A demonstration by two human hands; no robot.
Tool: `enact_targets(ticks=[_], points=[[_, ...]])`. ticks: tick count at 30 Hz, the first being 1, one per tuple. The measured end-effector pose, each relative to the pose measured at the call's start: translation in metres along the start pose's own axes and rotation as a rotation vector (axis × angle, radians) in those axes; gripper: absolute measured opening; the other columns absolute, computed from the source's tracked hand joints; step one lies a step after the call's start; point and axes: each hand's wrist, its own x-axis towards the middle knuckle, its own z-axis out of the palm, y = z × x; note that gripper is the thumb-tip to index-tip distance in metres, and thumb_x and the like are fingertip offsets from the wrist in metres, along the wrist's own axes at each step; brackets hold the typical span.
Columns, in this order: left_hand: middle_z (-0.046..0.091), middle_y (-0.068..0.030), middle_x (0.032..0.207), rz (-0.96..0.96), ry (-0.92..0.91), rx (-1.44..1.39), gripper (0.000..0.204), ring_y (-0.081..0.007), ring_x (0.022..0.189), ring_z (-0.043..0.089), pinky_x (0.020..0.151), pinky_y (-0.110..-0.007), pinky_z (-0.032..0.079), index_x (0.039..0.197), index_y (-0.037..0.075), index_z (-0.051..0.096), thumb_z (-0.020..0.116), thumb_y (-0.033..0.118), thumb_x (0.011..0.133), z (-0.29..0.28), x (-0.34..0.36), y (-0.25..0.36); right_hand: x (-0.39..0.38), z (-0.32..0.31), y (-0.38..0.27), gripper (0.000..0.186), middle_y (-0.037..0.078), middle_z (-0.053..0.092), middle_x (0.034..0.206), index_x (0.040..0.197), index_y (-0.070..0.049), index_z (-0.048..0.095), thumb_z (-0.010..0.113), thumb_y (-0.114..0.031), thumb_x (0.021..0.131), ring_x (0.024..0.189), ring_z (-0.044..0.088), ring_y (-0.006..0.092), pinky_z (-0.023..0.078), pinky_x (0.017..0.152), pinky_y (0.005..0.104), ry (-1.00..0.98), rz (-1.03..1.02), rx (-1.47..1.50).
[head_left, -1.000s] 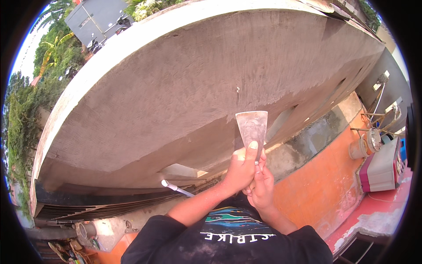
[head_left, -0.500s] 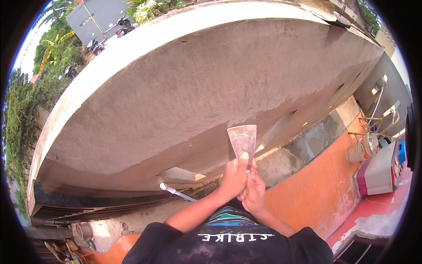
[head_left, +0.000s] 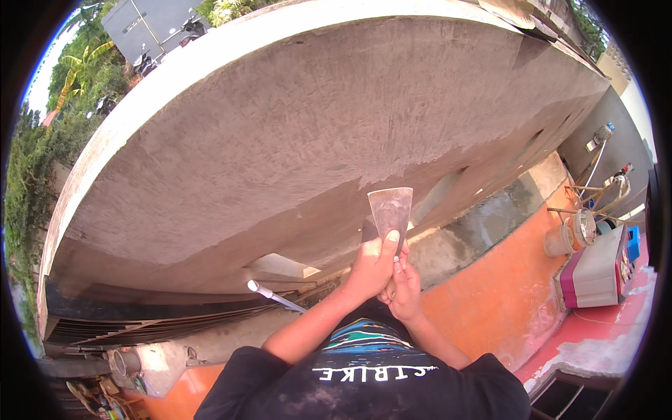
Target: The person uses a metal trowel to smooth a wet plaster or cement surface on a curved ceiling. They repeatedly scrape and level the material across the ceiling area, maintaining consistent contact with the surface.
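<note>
Head view: both hands grip one putty knife [head_left: 390,210], blade up against the grey plastered wall [head_left: 280,140]. The left hand [head_left: 371,264] is closed round the handle, thumb pressed onto the blade's base; the right hand [head_left: 404,288] is wrapped tight just below it. The blade looks thin, light and springy, likely slick with plaster, so the handle is the place to hold. Against half a second ago, blade and hands sit slightly lower, over the wall's lower edge.
</note>
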Motion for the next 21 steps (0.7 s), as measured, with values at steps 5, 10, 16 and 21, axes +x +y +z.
enact_targets(ticks=[5,10,16,21], points=[[0.06,-0.0051,0.069,-0.289,-0.202,-0.102,0.054,-0.0128,0.043,0.057,0.036,-0.025,0.046,0.101,-0.003,0.057,0.032,0.045,0.106,-0.007,-0.024,-0.026,-0.021,-0.037,0.002,0.029,0.007,0.06,0.077,0.107,-0.003,0.054,0.039,-0.029,0.107,0.062,0.058,0.0138,0.048,0.059,0.0256,-0.197,0.196,-0.2],[0.062,-0.0063,0.081,-0.267,-0.133,-0.094,0.06,-0.0133,0.05,0.06,0.044,-0.026,0.05,0.11,-0.004,0.056,0.031,0.051,0.105,-0.001,-0.019,-0.017,-0.004,-0.041,-0.013,0.027,0.009,0.063,0.082,0.113,-0.003,0.049,0.039,-0.027,0.107,0.069,0.062,0.0154,0.052,0.067,0.0282,-0.308,0.216,-0.149],[0.062,-0.0074,0.078,0.042,0.098,-0.265,0.052,-0.0152,0.079,0.062,0.071,-0.028,0.052,0.108,-0.003,0.051,0.029,0.044,0.107,0.043,0.011,-0.022,0.014,-0.046,-0.037,0.024,0.003,0.055,0.074,0.112,-0.006,0.046,0.038,-0.027,0.107,0.052,0.051,0.0095,0.044,0.048,0.0233,-0.207,0.147,-0.128],[0.058,-0.006,0.071,0.022,0.215,-0.246,0.048,-0.0149,0.075,0.06,0.072,-0.029,0.05,0.096,0.001,0.048,0.03,0.043,0.107,0.08,0.03,-0.03,0.022,-0.079,-0.047,0.026,0.0,0.05,0.066,0.101,-0.006,0.048,0.037,-0.028,0.107,0.049,0.047,0.0069,0.038,0.044,0.0224,-0.165,0.116,-0.181]])
